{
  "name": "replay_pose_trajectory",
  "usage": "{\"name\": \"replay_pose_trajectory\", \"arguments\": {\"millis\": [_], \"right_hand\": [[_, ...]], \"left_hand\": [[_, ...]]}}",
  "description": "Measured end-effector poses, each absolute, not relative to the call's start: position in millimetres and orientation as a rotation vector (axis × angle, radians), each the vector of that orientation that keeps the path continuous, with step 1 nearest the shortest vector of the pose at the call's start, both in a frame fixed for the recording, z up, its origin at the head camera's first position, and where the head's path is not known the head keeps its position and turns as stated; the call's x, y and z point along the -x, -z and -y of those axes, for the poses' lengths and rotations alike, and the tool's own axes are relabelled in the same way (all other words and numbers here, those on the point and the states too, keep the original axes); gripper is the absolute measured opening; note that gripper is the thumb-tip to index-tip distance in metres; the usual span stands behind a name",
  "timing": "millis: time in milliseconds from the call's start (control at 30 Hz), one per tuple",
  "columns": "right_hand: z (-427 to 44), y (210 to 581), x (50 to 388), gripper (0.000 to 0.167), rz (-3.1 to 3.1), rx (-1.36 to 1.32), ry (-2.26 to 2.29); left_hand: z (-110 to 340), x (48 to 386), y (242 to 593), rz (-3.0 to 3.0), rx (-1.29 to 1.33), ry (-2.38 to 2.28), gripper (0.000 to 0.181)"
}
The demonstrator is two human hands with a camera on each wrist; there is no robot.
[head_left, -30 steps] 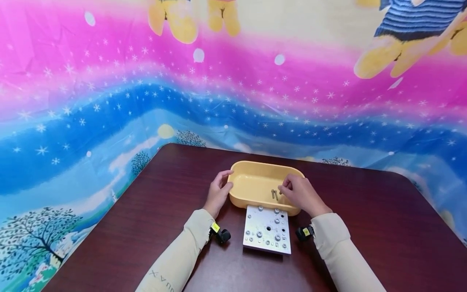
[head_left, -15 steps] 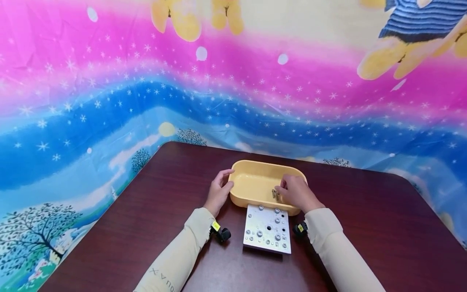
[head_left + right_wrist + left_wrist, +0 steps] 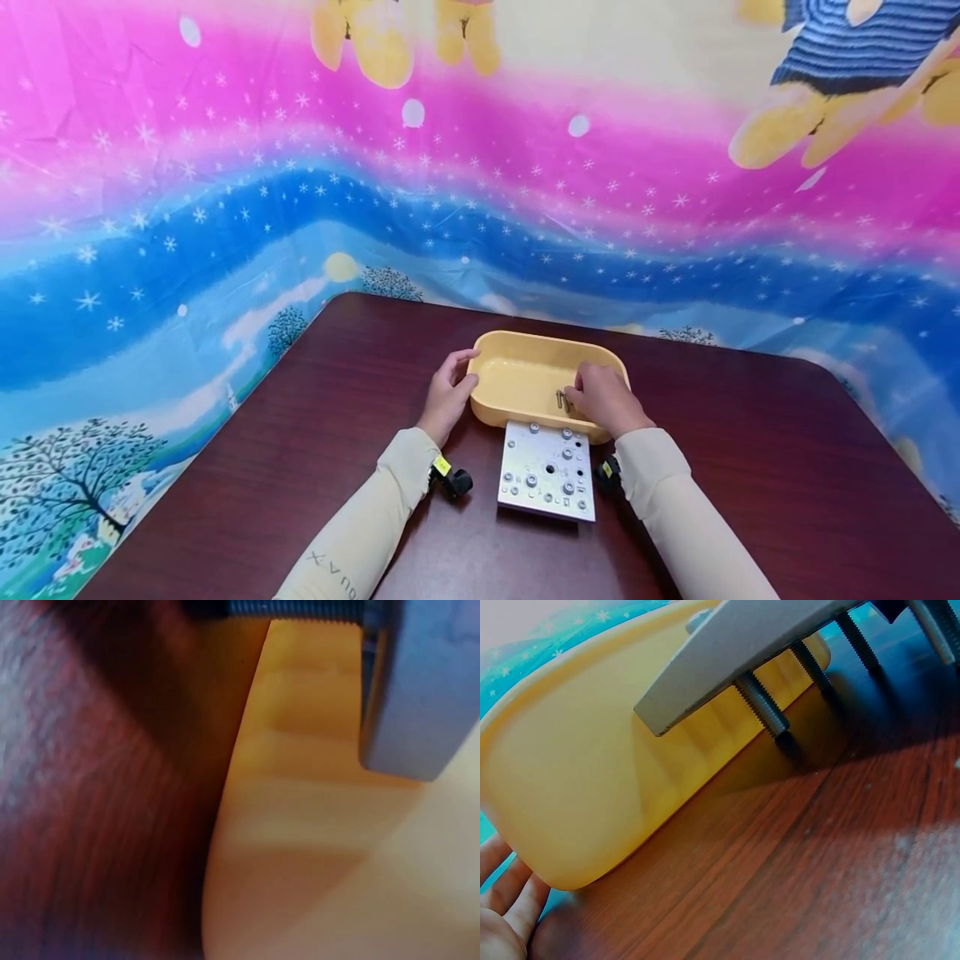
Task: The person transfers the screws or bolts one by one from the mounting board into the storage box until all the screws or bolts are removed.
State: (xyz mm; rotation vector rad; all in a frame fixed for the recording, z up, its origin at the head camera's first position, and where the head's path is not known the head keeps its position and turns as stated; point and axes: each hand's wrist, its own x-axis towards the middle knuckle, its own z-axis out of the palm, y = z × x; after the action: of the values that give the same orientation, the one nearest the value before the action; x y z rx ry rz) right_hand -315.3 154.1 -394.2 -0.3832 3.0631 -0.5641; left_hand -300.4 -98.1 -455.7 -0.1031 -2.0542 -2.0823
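Observation:
My left hand (image 3: 447, 398) rests against the left end of a yellow oblong tray (image 3: 517, 421), thumb at the near side and fingers along the far side. In the left wrist view, its fingers (image 3: 514, 889) lie nearly straight beside the tray's outer wall. My right hand (image 3: 606, 396) reaches inside the tray's right half. Its fingers are curled, and thumb and forefinger seem to pinch a screw, mostly hidden from view. Just left of those fingertips, loose metal screws (image 3: 561, 400) lie on the tray floor. In the right wrist view, only the tray wall (image 3: 300, 885) shows, not the hand.
A silver metal plate (image 3: 536, 475) with socket-head screws and several holes stands against the tray's near side. Threaded shafts (image 3: 763, 705) jut below it onto the brown wooden table (image 3: 360, 375). A printed cloth backdrop (image 3: 480, 183) hangs behind.
My right hand has shifted slightly left and lower inside the tray, its wrist moving nearer the plate. It now covers part of the loose screws. The left hand keeps its place.

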Motion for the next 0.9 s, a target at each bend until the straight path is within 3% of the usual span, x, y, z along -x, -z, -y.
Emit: {"name": "replay_pose_trajectory", "arguments": {"millis": [900], "right_hand": [[-151.8, 396.5, 314.6, 0.013, -3.048, 0.329, 0.604]], "left_hand": [[98.5, 298.8, 455.3, 2.066, 0.108, 2.056, 0.038]]}}
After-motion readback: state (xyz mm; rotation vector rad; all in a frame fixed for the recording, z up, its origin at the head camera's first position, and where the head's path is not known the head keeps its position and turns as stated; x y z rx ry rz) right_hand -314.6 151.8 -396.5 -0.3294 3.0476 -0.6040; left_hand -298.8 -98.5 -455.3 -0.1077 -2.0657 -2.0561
